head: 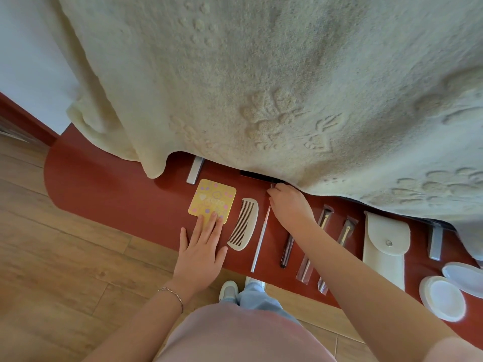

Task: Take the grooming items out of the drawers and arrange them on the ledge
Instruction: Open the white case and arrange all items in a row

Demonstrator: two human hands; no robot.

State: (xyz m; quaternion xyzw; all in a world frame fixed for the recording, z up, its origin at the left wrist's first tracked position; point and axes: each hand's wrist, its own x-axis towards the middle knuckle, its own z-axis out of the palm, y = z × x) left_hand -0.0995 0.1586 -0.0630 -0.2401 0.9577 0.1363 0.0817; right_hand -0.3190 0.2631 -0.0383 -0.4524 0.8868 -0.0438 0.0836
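On the red ledge [109,194] lie a yellow square card [212,198], a cream comb [244,223], a thin pink-and-silver stick [260,241], a dark pen-like tool [287,250], two wrapped brushes [345,232] and a white snap pouch [385,239]. My left hand [201,249] lies flat, fingertips on the card's near edge. My right hand [290,205] reaches to the blanket's edge, fingers pinched on a small dark item [271,186] by a dark slot [257,176]. What that item is stays unclear.
A thick cream blanket [261,74] hangs over the bed and covers the back of the ledge. Metal handles [195,169] [436,244] show at its edge. Two white round lids [444,297] sit at the right end. Wooden floor [65,257] lies to the left.
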